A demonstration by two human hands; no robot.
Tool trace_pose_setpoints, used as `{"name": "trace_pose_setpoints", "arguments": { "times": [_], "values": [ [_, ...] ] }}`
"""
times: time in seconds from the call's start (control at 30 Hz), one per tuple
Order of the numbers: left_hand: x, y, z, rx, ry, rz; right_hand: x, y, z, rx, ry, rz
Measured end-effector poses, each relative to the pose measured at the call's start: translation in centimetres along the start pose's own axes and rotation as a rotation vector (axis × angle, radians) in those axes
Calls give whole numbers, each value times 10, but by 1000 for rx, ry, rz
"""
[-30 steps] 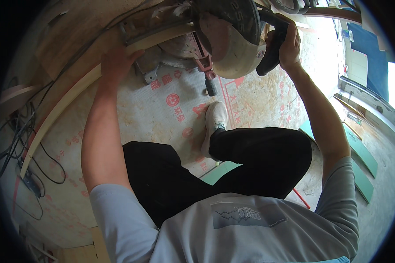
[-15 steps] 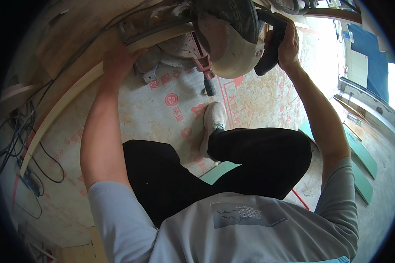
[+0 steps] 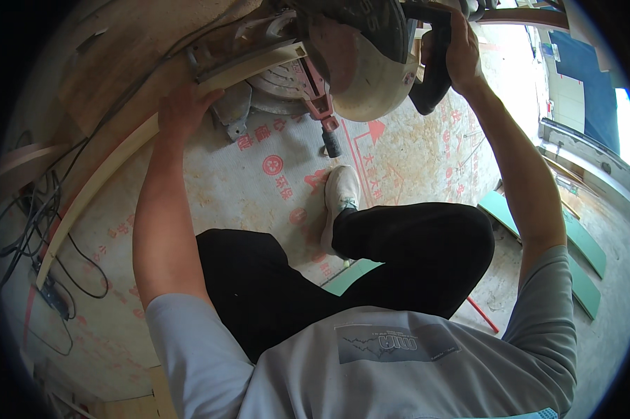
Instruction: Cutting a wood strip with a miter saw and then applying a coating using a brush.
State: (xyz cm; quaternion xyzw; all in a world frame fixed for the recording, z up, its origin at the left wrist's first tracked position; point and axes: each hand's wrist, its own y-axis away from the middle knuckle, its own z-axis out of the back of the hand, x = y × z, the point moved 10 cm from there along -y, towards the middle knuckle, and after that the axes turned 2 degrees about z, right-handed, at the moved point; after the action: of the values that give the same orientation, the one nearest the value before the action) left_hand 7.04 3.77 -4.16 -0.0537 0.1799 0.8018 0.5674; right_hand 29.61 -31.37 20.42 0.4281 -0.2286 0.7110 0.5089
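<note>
At upper centre is a miter saw with a black housing and dusty pale guard [image 3: 360, 87], a pink-and-metal base [image 3: 280, 84] and a lever with a dark grip [image 3: 331, 143]. My right hand [image 3: 462, 59] is closed round the saw's black handle [image 3: 434, 77]. My left hand [image 3: 186, 108] grips a long pale wooden strip [image 3: 105, 174] that lies across the saw base beside the back fence and runs down to the lower left. The blade and the point under it are hidden by the guard.
Tangled black cables [image 3: 28, 223] and a power strip [image 3: 53, 293] lie at the left. Green boards [image 3: 584, 248] and a red rod [image 3: 482, 314] lie on the floor at the right. My shoe [image 3: 343, 188] rests on the printed floor covering [image 3: 273, 195]. A blue panel [image 3: 601, 105] stands at the far right.
The saw handle and my right hand have risen a little toward the top of the view, uncovering more of the saw base. My left hand has shifted slightly, still on the strip.
</note>
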Motion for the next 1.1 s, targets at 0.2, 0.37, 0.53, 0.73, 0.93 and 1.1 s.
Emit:
{"name": "trace_pose_setpoints", "arguments": {
  "times": [0.2, 0.37, 0.53, 0.73, 0.93, 1.1],
  "values": [
    [1, -1, 0, -39, -26, -34, 12, 15, -14, 49, 34, 182],
    [-1, -1, 0, -60, -23, -46, 2, 18, -13, 45, -1, 159],
    [-5, 1, 5, -26, 20, -24, -3, 21, -11, 36, 7, 168],
    [-1, 0, 2, -21, 1, -9, -10, 24, -12, 13, -20, 146],
    [-5, 2, 8, -146, -23, -46, -16, 24, -10, 2, -30, 155],
    [1, 1, 0, -84, -39, -7, -23, 27, -12, -16, -79, 131]
  ]
}}
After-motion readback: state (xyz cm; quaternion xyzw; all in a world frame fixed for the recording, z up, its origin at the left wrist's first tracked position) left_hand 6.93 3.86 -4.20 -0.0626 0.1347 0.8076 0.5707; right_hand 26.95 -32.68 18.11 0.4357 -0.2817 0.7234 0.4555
